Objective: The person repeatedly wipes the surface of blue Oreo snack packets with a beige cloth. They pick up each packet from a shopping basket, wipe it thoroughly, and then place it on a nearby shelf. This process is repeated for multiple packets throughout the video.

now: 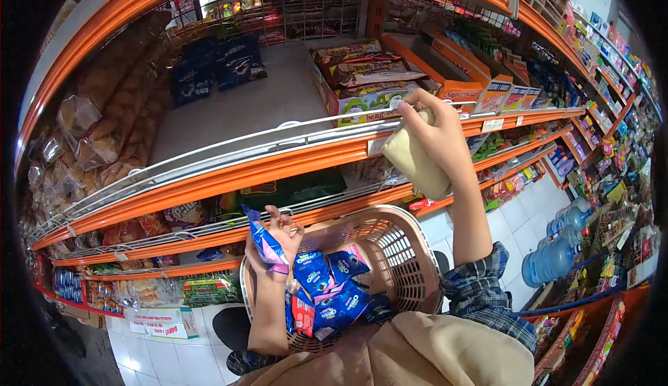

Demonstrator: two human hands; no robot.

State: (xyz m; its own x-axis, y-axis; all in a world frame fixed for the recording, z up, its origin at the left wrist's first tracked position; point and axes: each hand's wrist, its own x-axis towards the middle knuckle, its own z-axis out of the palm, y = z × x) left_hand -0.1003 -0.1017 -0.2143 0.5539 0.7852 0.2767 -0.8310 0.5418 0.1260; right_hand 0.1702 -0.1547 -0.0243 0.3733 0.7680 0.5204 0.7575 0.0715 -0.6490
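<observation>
My left hand [276,250], palm up over the left rim of a brown plastic basket [404,245], holds a blue-and-pink snack packet [265,237]. Inside the basket lie several blue Oreo packets [329,313] and a red packet [302,313]. My right hand [436,125] grips a folded beige cloth [415,159] against its palm. Its thumb and forefinger are at the wire rail [292,133] of the orange-edged shelf [235,172], by a small whitish piece I cannot identify. Two dark blue Oreo packs [240,62] sit at the back of that shelf.
An open Beng-Beng box [365,80] and orange wafer boxes [462,78] stand right of the shelf's middle. Bagged bread-like snacks [99,130] fill its left end. Lower shelves [334,211] jut out beneath. Large blue water bottles [550,260] stand on the right; a carton [162,323] lies below left.
</observation>
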